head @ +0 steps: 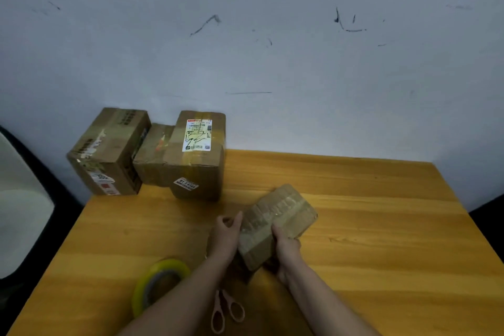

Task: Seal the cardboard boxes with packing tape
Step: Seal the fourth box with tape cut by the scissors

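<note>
While both hands grip the small box (275, 224), 3 boxes (174, 155) stand behind.

Left grip (227, 234) curled, right grip (285, 240) clasped.

Plenty I can't make out from here.
My forearms cover part of the tape roll (161, 282) and the blades of the scissors (225, 311), whose handles nearly meet the bottom edge. The table's (381, 226) near edge is cut off. The label (197, 135) print on the far-edge box (195, 161) is too small to read.
</note>
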Motion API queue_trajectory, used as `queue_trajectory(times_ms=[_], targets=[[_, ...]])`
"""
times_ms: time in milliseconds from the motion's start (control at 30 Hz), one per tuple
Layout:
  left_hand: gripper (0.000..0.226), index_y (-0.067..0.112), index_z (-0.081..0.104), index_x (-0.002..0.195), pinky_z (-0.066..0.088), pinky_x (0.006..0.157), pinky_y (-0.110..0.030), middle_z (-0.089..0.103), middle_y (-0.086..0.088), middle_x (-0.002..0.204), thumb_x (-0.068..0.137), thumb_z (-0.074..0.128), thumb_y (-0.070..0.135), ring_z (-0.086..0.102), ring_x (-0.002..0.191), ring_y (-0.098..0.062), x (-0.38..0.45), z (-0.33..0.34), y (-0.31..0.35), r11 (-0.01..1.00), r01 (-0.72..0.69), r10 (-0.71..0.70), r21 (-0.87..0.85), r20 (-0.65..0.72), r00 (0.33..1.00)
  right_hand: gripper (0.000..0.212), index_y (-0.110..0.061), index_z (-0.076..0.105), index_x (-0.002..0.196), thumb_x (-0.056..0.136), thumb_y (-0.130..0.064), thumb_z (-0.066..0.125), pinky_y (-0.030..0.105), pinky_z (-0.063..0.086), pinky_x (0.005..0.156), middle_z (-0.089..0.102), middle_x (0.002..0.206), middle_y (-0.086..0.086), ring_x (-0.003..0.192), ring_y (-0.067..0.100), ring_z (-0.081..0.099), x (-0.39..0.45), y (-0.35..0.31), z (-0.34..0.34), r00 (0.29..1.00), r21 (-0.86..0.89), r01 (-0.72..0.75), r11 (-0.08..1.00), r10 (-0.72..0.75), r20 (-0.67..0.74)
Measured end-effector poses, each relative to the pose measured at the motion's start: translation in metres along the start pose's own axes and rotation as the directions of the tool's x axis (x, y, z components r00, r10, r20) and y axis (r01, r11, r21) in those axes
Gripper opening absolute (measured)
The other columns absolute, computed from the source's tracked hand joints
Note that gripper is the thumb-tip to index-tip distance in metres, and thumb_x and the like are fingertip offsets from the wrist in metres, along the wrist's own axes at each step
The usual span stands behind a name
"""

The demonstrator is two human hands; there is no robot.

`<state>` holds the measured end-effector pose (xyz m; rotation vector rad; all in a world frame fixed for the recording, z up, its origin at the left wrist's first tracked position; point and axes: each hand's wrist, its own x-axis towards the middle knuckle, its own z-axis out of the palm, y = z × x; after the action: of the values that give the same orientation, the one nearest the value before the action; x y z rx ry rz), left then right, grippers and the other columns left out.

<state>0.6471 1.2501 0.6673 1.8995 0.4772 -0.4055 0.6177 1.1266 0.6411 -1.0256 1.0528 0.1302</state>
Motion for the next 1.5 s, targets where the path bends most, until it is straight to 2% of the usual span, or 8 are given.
queue_trajectory(times_ms=[100, 233, 533, 733, 900, 1100, 1233, 1500], targets=[[0.07, 0.023, 0.028, 0.145, 0.03, 0.112, -0.042, 0.032, -0.006, 0.15, 0.087, 0.058, 0.049, 0.032, 0.137, -0.023, -0.002, -0.008, 0.008, 0.761, -0.356, 0.364, 0.542, 0.096, 0.926, 0.062, -0.013, 0.032, 0.142, 0.094, -0.047, 0.053, 0.042, 0.056, 0.062, 0.06, 0.12, 0.021, 0.102, 0.04, 0.061, -0.007, 0.004, 0.004, 0.994, 0.0, -0.073, 0.997, 0.073, 0.08], [0.105, 0.036, -0.001, 0.152, -0.002, 0.118, -0.05, -0.011, -0.007, 0.16, 0.074, 0.062, 0.067, -0.01, 0.147, -0.028, -0.008, -0.021, 0.011, 0.204, -0.582, 0.305, 0.787, 0.514, 0.802, 0.065, -0.021, 0.03, 0.144, 0.092, -0.054, 0.049, 0.043, 0.057, 0.057, 0.063, 0.115, 0.018, 0.091, 0.036, 0.065, -0.017, -0.001, 0.008, 0.972, -0.021, -0.165, 0.986, 0.166, 0.168], [0.104, 0.037, -0.004, 0.152, 0.011, 0.12, -0.045, -0.013, -0.001, 0.161, 0.082, 0.072, 0.026, -0.01, 0.148, -0.024, 0.025, -0.041, 0.032, -0.04, -0.648, 0.325, 0.761, 0.623, 0.712, 0.038, -0.017, 0.062, 0.115, 0.092, -0.048, 0.056, 0.027, 0.053, 0.067, 0.072, 0.107, 0.003, 0.089, 0.02, 0.069, -0.029, 0.001, -0.021, 0.941, -0.428, -0.043, 0.903, 0.181, 0.286], [0.098, 0.029, -0.002, 0.153, 0.006, 0.119, -0.041, -0.011, -0.002, 0.16, 0.084, 0.066, 0.042, -0.006, 0.148, -0.022, 0.009, -0.053, 0.006, 0.095, -0.687, 0.454, 0.72, 0.583, 0.674, 0.04, -0.014, 0.056, 0.113, 0.092, -0.048, 0.056, 0.02, 0.047, 0.045, 0.067, 0.07, -0.004, 0.053, 0.009, 0.064, -0.035, 0.004, -0.025, 0.903, -0.508, 0.06, 0.859, 0.17, 0.394], [0.04, 0.021, 0.048, 0.127, 0.037, 0.093, -0.032, 0.05, 0.0, 0.126, 0.092, 0.042, 0.039, 0.05, 0.115, -0.019, -0.019, -0.109, -0.058, 0.404, -0.601, 0.596, 0.69, 0.3, 0.745, 0.023, -0.018, 0.057, 0.107, 0.098, -0.038, 0.051, 0.025, 0.053, 0.063, 0.07, 0.095, 0.001, 0.079, 0.016, 0.069, -0.056, 0.016, 0.005, 0.858, -0.736, 0.255, 0.627, 0.204, 0.471], [0.074, 0.015, 0.029, 0.144, 0.015, 0.115, -0.044, 0.037, -0.008, 0.145, 0.088, 0.045, 0.06, 0.032, 0.136, -0.028, -0.037, -0.142, -0.132, -0.027, -0.518, 0.013, 0.855, 0.519, 0.855, 0.028, -0.01, 0.062, 0.12, 0.096, -0.015, 0.049, 0.03, 0.052, 0.081, 0.067, 0.114, 0.009, 0.096, 0.021, 0.066, -0.054, 0.061, 0.044, 0.826, -0.811, 0.549, 0.201, 0.017, 0.564], [0.041, 0.019, 0.043, 0.133, 0.027, 0.109, -0.041, 0.052, -0.006, 0.133, 0.095, 0.046, 0.033, 0.045, 0.125, -0.026, -0.036, -0.135, -0.142, 0.015, -0.454, 0.114, 0.891, 0.45, 0.886, 0.043, -0.014, 0.051, 0.136, 0.094, -0.024, 0.058, 0.029, 0.045, 0.098, 0.054, 0.136, 0.007, 0.12, 0.019, 0.054, -0.053, 0.086, 0.047, 0.779, -0.78, 0.626, -0.003, 0.047, 0.625], [0.055, 0.017, 0.051, 0.134, 0.042, 0.104, -0.033, 0.055, -0.001, 0.135, 0.086, 0.068, 0.036, 0.053, 0.122, -0.016, -0.033, -0.147, -0.115, 0.793, -0.354, 0.168, 0.497, 0.379, 0.91, 0.073, -0.023, 0.032, 0.147, 0.086, -0.029, 0.072, 0.0, 0.034, 0.09, 0.04, 0.14, -0.01, 0.129, 0.006, 0.039, -0.075, 0.079, 0.036, 0.696, -0.581, 0.688, 0.435, -0.17, 0.698]])
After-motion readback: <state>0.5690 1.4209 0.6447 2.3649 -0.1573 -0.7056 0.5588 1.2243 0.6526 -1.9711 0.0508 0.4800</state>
